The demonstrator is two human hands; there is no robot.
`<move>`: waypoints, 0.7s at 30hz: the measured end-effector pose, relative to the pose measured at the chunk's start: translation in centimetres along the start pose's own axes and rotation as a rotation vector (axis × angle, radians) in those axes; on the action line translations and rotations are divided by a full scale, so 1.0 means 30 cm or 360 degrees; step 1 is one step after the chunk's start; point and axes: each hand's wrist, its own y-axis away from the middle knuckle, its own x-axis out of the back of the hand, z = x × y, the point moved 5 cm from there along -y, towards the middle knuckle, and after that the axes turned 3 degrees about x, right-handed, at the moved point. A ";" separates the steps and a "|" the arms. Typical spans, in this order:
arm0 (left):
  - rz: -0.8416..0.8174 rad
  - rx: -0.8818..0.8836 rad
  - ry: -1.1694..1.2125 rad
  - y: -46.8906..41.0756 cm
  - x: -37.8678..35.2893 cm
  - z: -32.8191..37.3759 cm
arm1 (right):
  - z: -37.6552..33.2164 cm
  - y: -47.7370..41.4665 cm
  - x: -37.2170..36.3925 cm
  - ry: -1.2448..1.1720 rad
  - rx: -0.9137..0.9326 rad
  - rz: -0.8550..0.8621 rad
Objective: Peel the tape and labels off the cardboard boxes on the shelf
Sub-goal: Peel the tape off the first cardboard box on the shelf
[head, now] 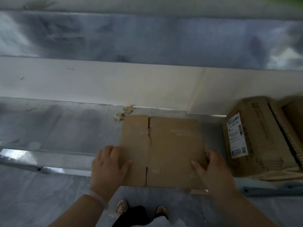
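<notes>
flattened box: flattened cardboard box (172,148) lies flat on the metal shelf (57,128), centre-right, with its near edge hanging over the shelf's front rail (41,164); a split seam runs near-to-far left of its middle; faint blurred print on top, not readable
left hand: left hand (108,164) grips the box's left edge near the near corner, thumb on the top face, fingers curled at the edge
right hand: right hand (211,167) grips the box's right edge, thumb lying on the top face, fingers wrapped round the side
wristband: pale band (98,198) round the left wrist
second box: closed cardboard box (262,136) stands on the shelf to the right, apart from the flattened one, tilted in view; dark strip along its top
label: white shipping label (237,136) stuck on the second box's left-facing side, barcodes blurred
scraps: small tan crumpled scraps (124,112) at the far shelf edge, just beyond the flattened box's far-left corner, against the white wall panel (98,82)
feet: two shoes (122,208) on the grey floor (32,202) below the box's near edge
tape on flattened box: cannot tell, too blurred
</notes>
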 end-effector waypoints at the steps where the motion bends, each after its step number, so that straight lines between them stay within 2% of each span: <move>1: -0.0019 0.0148 0.0050 0.024 0.005 -0.022 | 0.013 -0.001 0.000 -0.0089 -0.0079 -0.0065; 4: -0.0393 0.0729 0.0416 0.065 -0.024 -0.072 | 0.035 -0.008 -0.004 -0.0068 -0.0185 -0.0300; 5: -0.0536 0.0836 0.0490 0.071 -0.041 -0.078 | 0.036 -0.009 -0.005 -0.0055 -0.0190 -0.0357; 7: -0.0671 0.0798 0.0443 0.074 -0.053 -0.069 | 0.024 -0.001 0.007 -0.0114 -0.0191 -0.0390; 14: -0.0302 0.0678 0.0517 0.063 0.112 -0.131 | -0.096 0.062 0.060 -0.0315 -0.0135 -0.0264; 21: -0.0083 0.0774 0.0559 0.093 0.341 -0.430 | -0.452 0.125 -0.031 -0.0345 0.0109 -0.0169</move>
